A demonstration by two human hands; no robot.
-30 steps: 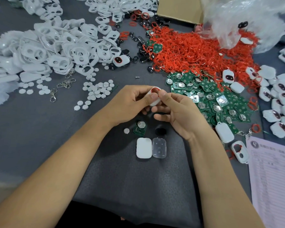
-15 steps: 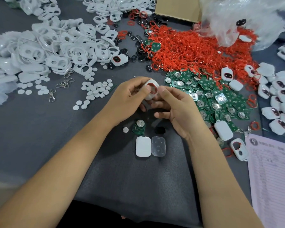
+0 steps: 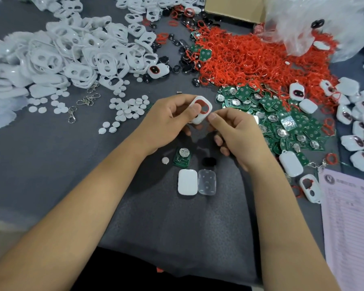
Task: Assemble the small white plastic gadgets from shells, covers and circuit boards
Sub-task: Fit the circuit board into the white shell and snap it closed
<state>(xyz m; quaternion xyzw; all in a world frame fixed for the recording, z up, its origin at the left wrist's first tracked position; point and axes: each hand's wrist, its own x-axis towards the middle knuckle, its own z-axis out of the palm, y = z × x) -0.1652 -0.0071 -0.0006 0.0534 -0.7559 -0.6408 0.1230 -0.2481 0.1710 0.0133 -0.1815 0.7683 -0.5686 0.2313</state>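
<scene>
My left hand [image 3: 166, 120] grips a white shell [image 3: 201, 111] with a red ring seated around its opening, thumb across its face. My right hand [image 3: 237, 133] pinches the shell's right edge with thumb and forefinger. Both hands hover above the grey mat. Below them lie a green circuit board with a coin cell [image 3: 182, 157], a small white disc [image 3: 165, 160], a black button pad [image 3: 208, 161], a white cover [image 3: 187, 182] and a clear cover [image 3: 207, 182].
A heap of white shells [image 3: 57, 57] fills the left, loose white discs [image 3: 128, 107] and metal clasps [image 3: 88, 99] beside it. Red rings [image 3: 250, 57] pile at upper right over green boards [image 3: 282, 118]. Finished gadgets [image 3: 361, 122], a paper form [image 3: 349, 223], a plastic bag [image 3: 324, 24].
The shell has turned in my hands so its red-ringed opening faces up. Both hands have shifted slightly away from me.
</scene>
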